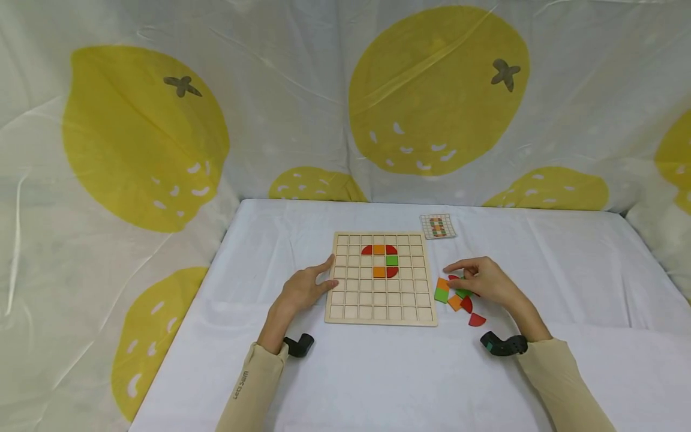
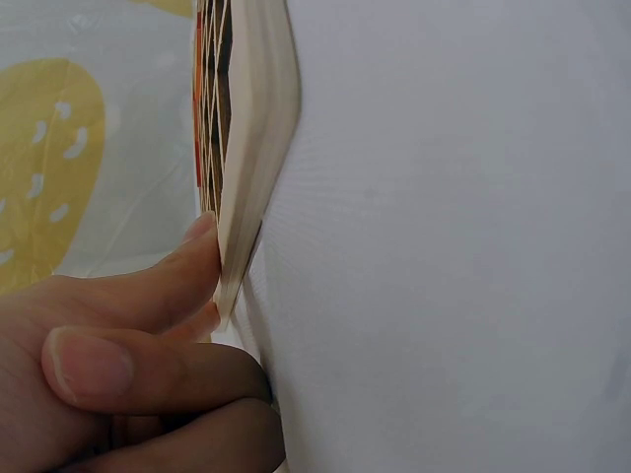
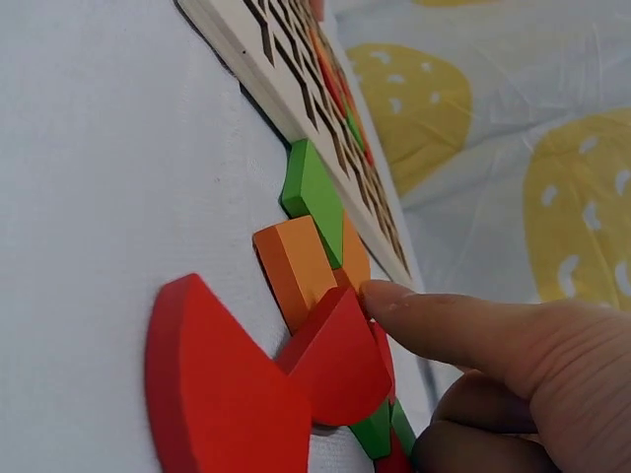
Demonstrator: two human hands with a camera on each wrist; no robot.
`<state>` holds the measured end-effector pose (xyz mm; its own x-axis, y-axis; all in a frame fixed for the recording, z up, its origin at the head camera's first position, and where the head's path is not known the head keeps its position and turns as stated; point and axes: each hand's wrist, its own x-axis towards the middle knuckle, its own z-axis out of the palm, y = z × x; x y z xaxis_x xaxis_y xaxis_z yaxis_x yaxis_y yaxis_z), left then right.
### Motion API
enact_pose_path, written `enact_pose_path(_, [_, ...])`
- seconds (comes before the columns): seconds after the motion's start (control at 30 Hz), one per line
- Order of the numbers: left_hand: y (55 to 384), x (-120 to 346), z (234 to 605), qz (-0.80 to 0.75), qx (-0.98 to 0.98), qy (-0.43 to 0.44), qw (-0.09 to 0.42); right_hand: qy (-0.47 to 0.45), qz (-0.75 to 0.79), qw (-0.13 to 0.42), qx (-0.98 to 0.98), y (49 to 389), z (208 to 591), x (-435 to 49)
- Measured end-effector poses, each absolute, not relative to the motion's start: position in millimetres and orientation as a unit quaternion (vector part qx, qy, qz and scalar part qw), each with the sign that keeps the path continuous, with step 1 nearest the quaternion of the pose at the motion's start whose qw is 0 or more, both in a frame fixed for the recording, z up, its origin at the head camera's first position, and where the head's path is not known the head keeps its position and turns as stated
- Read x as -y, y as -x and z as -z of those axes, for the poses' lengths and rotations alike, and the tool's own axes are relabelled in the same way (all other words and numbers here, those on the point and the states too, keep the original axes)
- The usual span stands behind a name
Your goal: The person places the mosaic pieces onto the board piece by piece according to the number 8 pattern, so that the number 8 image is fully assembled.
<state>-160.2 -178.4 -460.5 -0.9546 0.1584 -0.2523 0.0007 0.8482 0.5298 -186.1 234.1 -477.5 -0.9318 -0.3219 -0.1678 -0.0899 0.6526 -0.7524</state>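
A wooden grid board (image 1: 356, 300) lies flat, with red, orange and green tiles set in its upper middle. My left hand (image 1: 302, 289) rests at its left edge, thumb and index finger spread and touching the rim; other fingers are bent in the left wrist view. To the board's right, my right hand (image 1: 484, 281) is over a loose pile of tiles. Its thumb touches or nearly touches an orange square (image 1: 442, 283). A green square (image 1: 441, 295), another orange square (image 1: 455, 302) and a red quarter-circle (image 3: 340, 370) lie beneath and beside it; nothing is seen lifted.
A small printed pattern card (image 1: 438, 226) lies behind the board's right corner. One red quarter-circle (image 1: 477, 320) sits at the front of the pile. White cloth (image 1: 378, 378) covers the table, and a lemon-print curtain (image 1: 302, 90) hangs behind. Each wrist wears a black camera.
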Motion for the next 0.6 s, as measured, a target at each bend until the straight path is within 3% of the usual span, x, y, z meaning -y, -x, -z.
enact_pose_path(0.6, [161.4, 178.7, 463.0, -0.27, -0.95, -0.037, 0.153, 0.091, 0.377, 0.152, -0.909, 187.1, 467.2, -257.3])
